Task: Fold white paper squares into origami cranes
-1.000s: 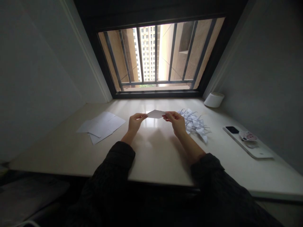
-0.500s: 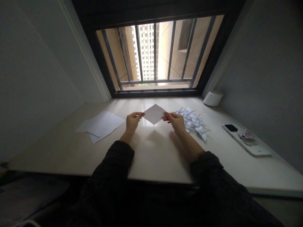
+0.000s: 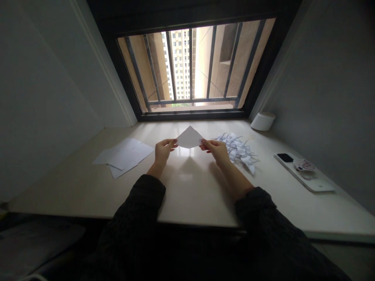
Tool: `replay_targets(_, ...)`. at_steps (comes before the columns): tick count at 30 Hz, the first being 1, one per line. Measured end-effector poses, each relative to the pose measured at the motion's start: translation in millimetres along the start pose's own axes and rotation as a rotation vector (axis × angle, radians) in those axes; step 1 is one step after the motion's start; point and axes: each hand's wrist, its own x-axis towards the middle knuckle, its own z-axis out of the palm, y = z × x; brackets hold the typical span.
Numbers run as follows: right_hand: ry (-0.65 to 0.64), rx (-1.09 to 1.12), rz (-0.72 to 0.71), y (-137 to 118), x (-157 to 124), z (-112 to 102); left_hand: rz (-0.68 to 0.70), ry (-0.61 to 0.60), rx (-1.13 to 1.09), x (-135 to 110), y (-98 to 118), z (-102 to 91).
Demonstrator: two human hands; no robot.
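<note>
Both hands hold a small white sheet of paper [image 3: 190, 137] by its opposite side corners, raised above the counter with one corner pointing away toward the window. My left hand [image 3: 164, 151] pinches the left corner between thumb and fingers. The right corner is pinched the same way by my right hand [image 3: 216, 149]. A heap of folded white paper pieces [image 3: 238, 148], with thin pointed ends like paper cranes, lies just beyond and right of my right hand. To the left of my left hand lie several flat white paper sheets [image 3: 129, 152], overlapping.
A white phone [image 3: 316, 179] with a cartoon grip on its back rests at the right of the pale counter [image 3: 190, 203]. Near the right wall stands a white cylindrical object [image 3: 263, 121]. Behind the counter is a dark-framed window [image 3: 193, 115] with bars outside.
The held paper has tilted and bowed, so its diamond shape looks flatter at the near side. Its far corner sits slightly higher. Both hands keep their pinch.
</note>
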Motion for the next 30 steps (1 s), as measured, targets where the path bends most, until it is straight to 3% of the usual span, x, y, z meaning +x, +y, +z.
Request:
replay_targets(6, 0.096, 0.040, -0.067, -4, -3, 3, 0.005, -0.062, -0.192, 0, -1, 3.0)
replay_targets(12, 0.053, 0.109, -0.216, -7, -5, 7, 0.077, -0.090, -0.313, 0, 2, 2.5)
replay_targets(16, 0.046, 0.094, -0.223, -8, -7, 7, 0.105, -0.073, -0.309, 0, 2, 2.2)
replay_targets(23, 0.131, 0.176, -0.164, -5, -4, 8, -0.003, -0.063, -0.399, 0, 3, 6.5)
replay_targets(30, 0.145, 0.174, -0.142, -4, -2, 6, -0.108, -0.231, -0.354, -7, 10, 5.0)
